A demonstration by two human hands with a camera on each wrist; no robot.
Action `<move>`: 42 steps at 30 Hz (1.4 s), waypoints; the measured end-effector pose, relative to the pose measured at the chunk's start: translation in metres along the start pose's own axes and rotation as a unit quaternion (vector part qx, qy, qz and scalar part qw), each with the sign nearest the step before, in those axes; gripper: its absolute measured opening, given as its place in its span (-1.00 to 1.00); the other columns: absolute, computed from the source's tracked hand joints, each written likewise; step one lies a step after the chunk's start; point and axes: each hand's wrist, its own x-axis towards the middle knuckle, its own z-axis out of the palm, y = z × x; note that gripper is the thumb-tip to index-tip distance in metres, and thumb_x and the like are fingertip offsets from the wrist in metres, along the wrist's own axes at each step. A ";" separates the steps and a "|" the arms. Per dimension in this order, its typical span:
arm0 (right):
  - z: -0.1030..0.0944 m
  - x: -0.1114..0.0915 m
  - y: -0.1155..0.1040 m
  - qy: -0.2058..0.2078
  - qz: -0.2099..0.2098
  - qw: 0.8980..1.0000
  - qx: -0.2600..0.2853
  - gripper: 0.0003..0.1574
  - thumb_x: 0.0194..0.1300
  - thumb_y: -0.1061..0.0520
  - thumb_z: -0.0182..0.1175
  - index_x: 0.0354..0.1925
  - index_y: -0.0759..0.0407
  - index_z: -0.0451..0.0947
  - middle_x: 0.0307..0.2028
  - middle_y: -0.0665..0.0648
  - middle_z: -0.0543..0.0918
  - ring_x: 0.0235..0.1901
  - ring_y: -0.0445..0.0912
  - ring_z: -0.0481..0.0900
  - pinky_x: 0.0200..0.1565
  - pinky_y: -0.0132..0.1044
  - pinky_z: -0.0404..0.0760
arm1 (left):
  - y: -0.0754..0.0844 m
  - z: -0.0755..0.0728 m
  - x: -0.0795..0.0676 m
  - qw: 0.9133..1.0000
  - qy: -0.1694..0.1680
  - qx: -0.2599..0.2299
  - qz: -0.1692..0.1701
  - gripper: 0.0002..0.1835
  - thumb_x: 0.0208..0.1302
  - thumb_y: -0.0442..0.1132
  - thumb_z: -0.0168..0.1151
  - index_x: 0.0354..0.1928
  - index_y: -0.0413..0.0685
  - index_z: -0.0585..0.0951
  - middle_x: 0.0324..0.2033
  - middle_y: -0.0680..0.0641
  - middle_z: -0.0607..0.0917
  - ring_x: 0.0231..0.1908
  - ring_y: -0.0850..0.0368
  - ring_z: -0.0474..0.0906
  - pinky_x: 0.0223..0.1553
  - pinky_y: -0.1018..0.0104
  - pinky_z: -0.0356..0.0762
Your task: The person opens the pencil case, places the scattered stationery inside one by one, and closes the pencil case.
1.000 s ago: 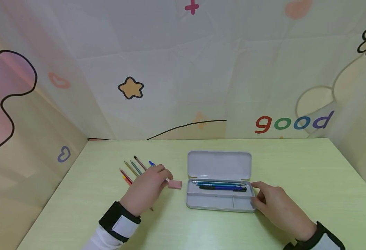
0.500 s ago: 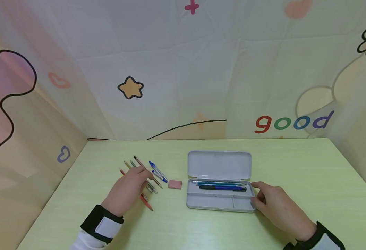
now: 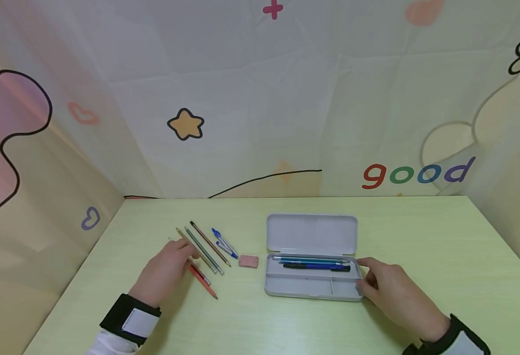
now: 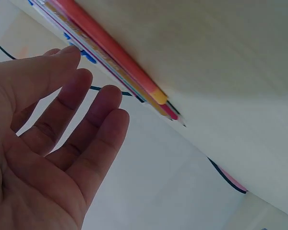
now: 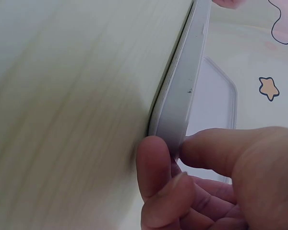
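Observation:
My left hand (image 3: 164,268) hovers over the left part of a loose row of pencils, its thumb and fingers apart with nothing between them. In the left wrist view a red pencil (image 4: 115,48) lies just beyond the fingertips. Nearest the hand on the table are a red-orange pencil (image 3: 207,290) and a darker pencil beside it, partly covered by the hand. Green (image 3: 204,251) and brown (image 3: 211,244) pencils lie to its right. My right hand (image 3: 397,291) grips the right end of an open grey pencil case (image 3: 297,286), with thumb and fingers at its edge.
Inside the case's back compartment lie a dark blue pen (image 3: 315,266) and teal pencils (image 3: 308,259). Its lid (image 3: 311,234) leans back. A pink eraser (image 3: 248,262) and a blue-and-silver, compass-like tool (image 3: 226,244) sit between pencils and case. A printed cloth hangs behind the table.
My left hand has moved left from beside the eraser, across the pencils, uncovering the compass-like tool and the brown and green pencils. The right hand and the case stay put.

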 end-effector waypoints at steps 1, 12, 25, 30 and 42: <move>0.000 0.000 0.000 -0.001 0.002 1.000 0.001 -0.38 0.30 0.12 0.31 0.24 0.35 0.44 -0.45 -0.03 0.54 -0.48 -0.16 0.44 -0.44 -0.36 0.50 | -0.001 0.000 -0.001 1.000 0.001 -0.002 0.000 -0.74 0.10 -0.53 0.37 -0.28 0.00 0.67 -0.23 0.08 0.60 -0.15 0.08 0.51 -0.12 0.20 0.57; 0.000 -0.001 0.001 -0.004 0.002 1.000 0.001 -0.36 0.31 0.11 0.31 0.26 0.35 0.42 -0.45 -0.03 0.54 -0.47 -0.16 0.44 -0.43 -0.36 0.52 | -0.004 0.002 -0.003 1.000 -0.016 0.003 -0.010 -0.79 0.07 -0.38 0.47 -0.39 0.08 0.62 -0.37 0.12 0.54 -0.29 0.14 0.43 -0.21 0.25 0.54; 0.000 -0.001 -0.001 -0.002 0.000 1.000 0.000 -0.37 0.29 0.13 0.32 0.26 0.35 0.43 -0.45 -0.04 0.55 -0.48 -0.16 0.44 -0.42 -0.37 0.52 | -0.011 0.001 -0.005 0.999 -0.014 0.024 0.028 -0.76 -0.01 -0.34 0.53 -0.45 0.09 0.62 -0.43 0.14 0.54 -0.35 0.14 0.44 -0.29 0.22 0.50; -0.001 0.000 -0.001 -0.008 0.002 1.000 0.001 -0.35 0.30 0.12 0.31 0.27 0.35 0.42 -0.44 -0.03 0.55 -0.47 -0.16 0.44 -0.43 -0.36 0.52 | -0.012 0.000 -0.006 0.999 -0.030 0.025 0.026 -0.79 0.03 -0.32 0.51 -0.44 0.12 0.63 -0.44 0.17 0.56 -0.37 0.17 0.46 -0.26 0.22 0.51; -0.001 0.000 -0.001 -0.010 0.011 1.000 0.000 -0.34 0.31 0.09 0.31 0.28 0.33 0.41 -0.45 -0.02 0.53 -0.48 -0.16 0.44 -0.44 -0.36 0.51 | -0.010 -0.005 -0.007 0.998 -0.051 0.024 0.025 -0.81 0.05 -0.29 0.50 -0.40 0.13 0.64 -0.43 0.20 0.60 -0.33 0.15 0.49 -0.25 0.22 0.52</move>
